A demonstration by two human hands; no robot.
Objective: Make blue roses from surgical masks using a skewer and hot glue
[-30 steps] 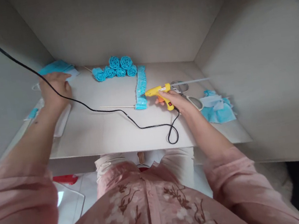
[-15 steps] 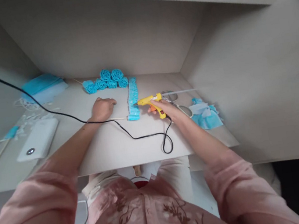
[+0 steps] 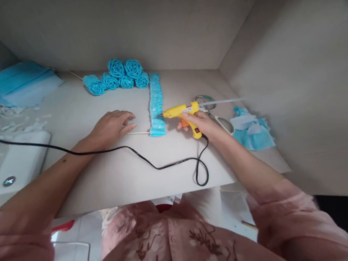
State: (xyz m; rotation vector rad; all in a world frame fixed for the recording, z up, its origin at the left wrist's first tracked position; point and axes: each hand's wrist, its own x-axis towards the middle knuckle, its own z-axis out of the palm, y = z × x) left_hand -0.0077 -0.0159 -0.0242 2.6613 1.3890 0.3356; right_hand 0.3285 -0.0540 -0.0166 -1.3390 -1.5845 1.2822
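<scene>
My right hand (image 3: pixel 199 122) is wrapped round a yellow glue gun (image 3: pixel 180 111), a finger at its orange trigger. The gun's nozzle points left and meets a gathered blue strip (image 3: pixel 156 98) lying on the table, or hovers just over it; I cannot tell which. A thin pale stick (image 3: pixel 138 133) reaches the strip's near end. My left hand (image 3: pixel 111 126) rests on the table by that stick, thumb and fingers apart, with nothing visible in it. Behind the strip, several blue rolled flowers (image 3: pixel 125 74) are piled together.
A black cord (image 3: pixel 124 147) crosses my left forearm and loops below the gun. Scissors (image 3: pixel 225 124) and blue and white scraps (image 3: pixel 251 130) lie at right. Face masks (image 3: pixel 21 85) and a white power bank (image 3: pixel 25 162) are at left. Walls enclose the table (image 3: pixel 119 181).
The view has tilted and moved closer. My left hand's thumb and fingers have spread apart. My right hand keeps the glue gun at the strip, its nozzle slightly farther up the strip.
</scene>
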